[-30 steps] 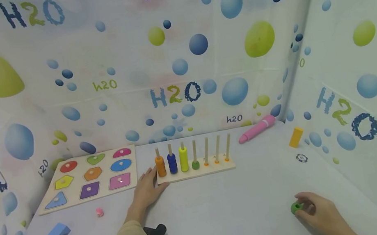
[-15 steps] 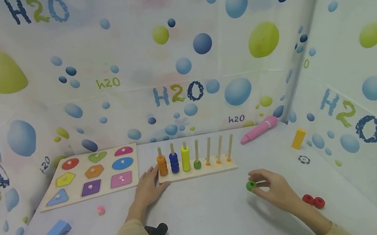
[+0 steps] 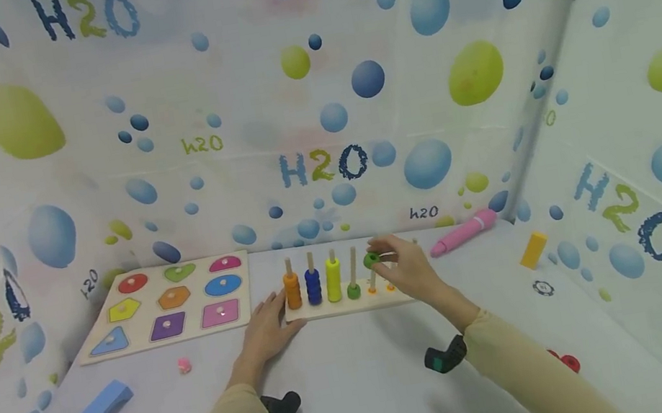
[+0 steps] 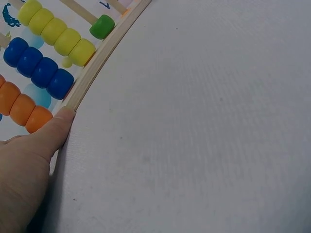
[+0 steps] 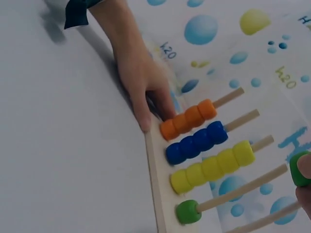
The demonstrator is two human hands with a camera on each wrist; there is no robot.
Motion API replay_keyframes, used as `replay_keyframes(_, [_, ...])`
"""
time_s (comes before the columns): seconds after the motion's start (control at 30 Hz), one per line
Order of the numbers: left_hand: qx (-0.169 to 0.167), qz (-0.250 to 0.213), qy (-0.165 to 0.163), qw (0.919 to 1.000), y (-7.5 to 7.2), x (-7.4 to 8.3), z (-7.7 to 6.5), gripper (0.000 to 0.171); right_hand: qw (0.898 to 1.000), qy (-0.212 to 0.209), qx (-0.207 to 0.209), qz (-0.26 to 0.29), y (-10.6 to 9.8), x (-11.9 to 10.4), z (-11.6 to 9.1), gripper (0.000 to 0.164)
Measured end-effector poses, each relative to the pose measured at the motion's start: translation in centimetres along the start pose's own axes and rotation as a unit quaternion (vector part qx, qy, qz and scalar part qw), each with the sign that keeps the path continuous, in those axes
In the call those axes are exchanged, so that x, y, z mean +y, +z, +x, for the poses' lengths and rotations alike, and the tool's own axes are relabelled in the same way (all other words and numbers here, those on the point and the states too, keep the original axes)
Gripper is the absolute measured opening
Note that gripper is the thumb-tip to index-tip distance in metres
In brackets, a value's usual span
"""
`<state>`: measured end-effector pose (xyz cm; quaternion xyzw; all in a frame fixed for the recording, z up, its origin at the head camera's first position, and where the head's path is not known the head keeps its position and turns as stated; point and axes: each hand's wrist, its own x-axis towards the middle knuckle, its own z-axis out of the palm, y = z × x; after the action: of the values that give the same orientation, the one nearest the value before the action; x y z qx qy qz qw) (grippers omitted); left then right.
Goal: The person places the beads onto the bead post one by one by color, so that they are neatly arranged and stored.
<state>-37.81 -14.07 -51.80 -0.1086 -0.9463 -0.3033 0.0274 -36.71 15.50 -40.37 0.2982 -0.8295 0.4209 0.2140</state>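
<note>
A wooden counting stacker (image 3: 329, 311) with upright pegs stands at the middle back. Orange beads (image 3: 292, 291), blue beads (image 3: 314, 287) and yellow beads (image 3: 333, 280) fill its left three pegs; one green bead (image 5: 188, 212) sits at the foot of the fourth. My left hand (image 3: 265, 332) grips the stacker's left end, the thumb (image 4: 62, 119) along the front edge of its base. Between thumb and fingertips my right hand (image 3: 410, 268) pinches another green bead (image 3: 371, 260), held high beside the fourth peg's top. That hand hides pegs at the right end.
Left lies a shape puzzle board (image 3: 230, 331), with a small pink piece (image 3: 184, 365) and a blue arched block (image 3: 105, 406) nearer. To the right are a pink marker-shaped toy (image 3: 463, 232), a yellow block (image 3: 533, 251), a poker chip (image 3: 543, 288) and red beads (image 3: 570, 363) partly behind the right sleeve.
My right hand has carried the green bead from the table's right front, leftward and up to the stacker's pegs. The red beads came into view. My left hand stays on the stacker's end.
</note>
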Motion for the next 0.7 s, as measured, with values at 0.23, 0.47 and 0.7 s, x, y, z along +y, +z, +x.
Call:
replay_keyframes(0.23, [0.001,0.003,-0.002,1.0,0.1,0.1,0.0,0.082,0.999,-0.012,0.031,-0.018,2.1,0.4,2.7,0.038])
replay_keyframes(0.47, [0.002,0.003,-0.001,1.0,0.0,0.4,-0.1,0.081,0.999,0.009,0.023,-0.043,3.1,0.8,3.5,0.038])
replay_keyframes(0.7, [0.003,0.005,0.0,1.0,-0.1,0.4,-0.1,0.082,0.997,0.002,0.047,-0.061,3.2,1.1,3.4,0.037])
